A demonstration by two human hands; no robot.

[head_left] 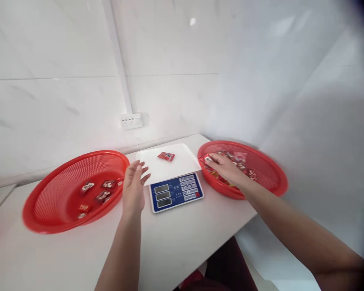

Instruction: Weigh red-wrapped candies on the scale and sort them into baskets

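My right hand [223,166] pinches a small red candy packet [205,159] at the near-left rim of the right red basket [269,173]. Beneath and behind that hand lie many wrapped candies [240,157]. My left hand [134,184] is raised between the left red basket [48,198] and the scale's white tray [182,163], fingers apart and holding nothing. One red packet [166,156] rests on the tray. The scale's blue panel [176,192] faces me, with its displays appearing dark. In the left basket are several small packets [103,196].
The white table [170,238] carries both baskets and the scale, and its front edge runs diagonally at lower right. A tiled wall stands behind, with a socket [131,121] on it. Another pale wall [309,141] closes in on the right. My dark-clothed legs [230,266] are below the edge.
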